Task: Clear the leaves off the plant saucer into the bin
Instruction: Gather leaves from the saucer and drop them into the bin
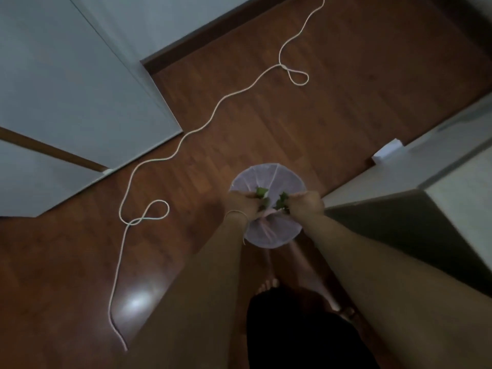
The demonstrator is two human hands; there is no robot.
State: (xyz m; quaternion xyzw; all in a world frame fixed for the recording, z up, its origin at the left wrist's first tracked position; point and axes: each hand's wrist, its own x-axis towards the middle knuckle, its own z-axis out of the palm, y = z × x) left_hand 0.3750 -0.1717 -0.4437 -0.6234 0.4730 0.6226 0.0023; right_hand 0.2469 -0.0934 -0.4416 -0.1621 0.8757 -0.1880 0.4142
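Both hands were over the round bin lined with a pale lilac plastic bag [269,174], which stood on the reddish-brown wooden floor [319,102] just beside a pale cabinet corner [399,193]. The left hand [241,202] was closed around a bunch of green leaves [261,193], and the right hand [306,202] was closed around another bunch, the two clumps nearly touching above the middle of the liner. The step in hand looked like the drop itself: leaves carried to the bin and held over its mouth. The next move would call for loosening both grips so the leaves fall inside the rim rather than onto the floor. What already lay in the bin could not be told, as the hands hid its centre; the plant saucer was not in view. A long white cord [170,155] snaked across the floor, well apart from the bin
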